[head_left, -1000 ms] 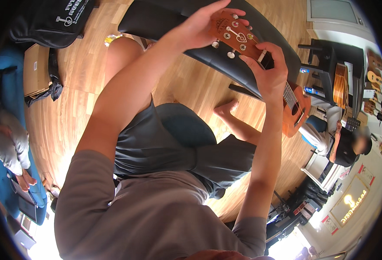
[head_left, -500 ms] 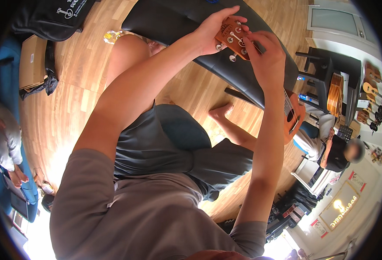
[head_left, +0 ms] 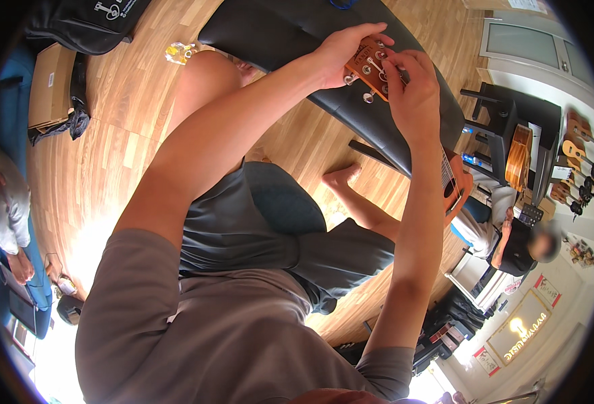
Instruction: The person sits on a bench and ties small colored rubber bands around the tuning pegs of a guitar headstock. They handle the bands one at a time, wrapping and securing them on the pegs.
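A brown wooden ukulele (head_left: 453, 187) lies slanting away to the right, its body partly behind my right forearm. Its headstock (head_left: 372, 70), with metal tuning pegs on both sides, rises between my hands over a black padded bench. My left hand (head_left: 342, 55) wraps the headstock's left edge from behind, fingers reaching past its far end. My right hand (head_left: 415, 91) is closed in a pinch at the headstock's right side, thumb and fingertips together beside a tuning post. Whether a thin string sits in that pinch is too small to make out. The right hand and forearm hide most of the neck.
Beneath my hands stretches the black bench (head_left: 263, 34). A yellow wrapper (head_left: 179, 52) lies on the wood floor, and a cardboard box (head_left: 51, 84) stands at left. Seated people (head_left: 519, 249) are at the right and left edges. Several ukuleles (head_left: 573, 149) hang on the right wall.
The whole view has shifted slightly, so the headstock and hands appear a little lower and further right. The left hand keeps its hold; the right fingertips have shifted only slightly on the headstock.
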The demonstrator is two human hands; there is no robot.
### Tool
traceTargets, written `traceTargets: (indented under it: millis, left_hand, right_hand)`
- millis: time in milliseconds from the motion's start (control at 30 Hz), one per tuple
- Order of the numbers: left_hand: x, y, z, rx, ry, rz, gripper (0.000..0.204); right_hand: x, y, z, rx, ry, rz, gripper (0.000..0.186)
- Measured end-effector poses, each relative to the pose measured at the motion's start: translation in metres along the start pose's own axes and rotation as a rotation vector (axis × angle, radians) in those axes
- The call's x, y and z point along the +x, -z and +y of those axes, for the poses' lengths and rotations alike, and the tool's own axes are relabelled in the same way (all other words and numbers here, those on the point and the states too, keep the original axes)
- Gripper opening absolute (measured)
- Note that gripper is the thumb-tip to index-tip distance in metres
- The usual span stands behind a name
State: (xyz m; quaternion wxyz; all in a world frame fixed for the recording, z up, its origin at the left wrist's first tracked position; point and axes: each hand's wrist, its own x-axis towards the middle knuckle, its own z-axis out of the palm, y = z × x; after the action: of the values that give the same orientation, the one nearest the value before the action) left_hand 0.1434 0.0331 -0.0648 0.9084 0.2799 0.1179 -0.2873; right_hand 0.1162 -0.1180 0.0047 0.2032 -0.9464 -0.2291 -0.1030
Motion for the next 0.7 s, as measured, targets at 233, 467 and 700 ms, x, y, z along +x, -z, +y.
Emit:
traceTargets:
  millis: [233, 467, 700]
  left_hand:
    - [-0.001, -0.001, 0.002, -0.035, -0.002, -0.021, 0.036]
    - [0.003, 0.0, 0.002, -0.049, 0.018, -0.177, 0.039]
    - [-0.027, -0.011, 0.013, -0.026, 0.147, -0.443, 0.041]
  right_hand:
    - [-0.015, 0.012, -0.011, 0.119, -0.065, -0.04, 0.05]
    - [-0.04, 0.01, -0.004, 0.018, -0.008, 0.063, 0.071]
    - [-0.064, 0.042, -0.013, 0.241, 0.007, 0.094, 0.067]
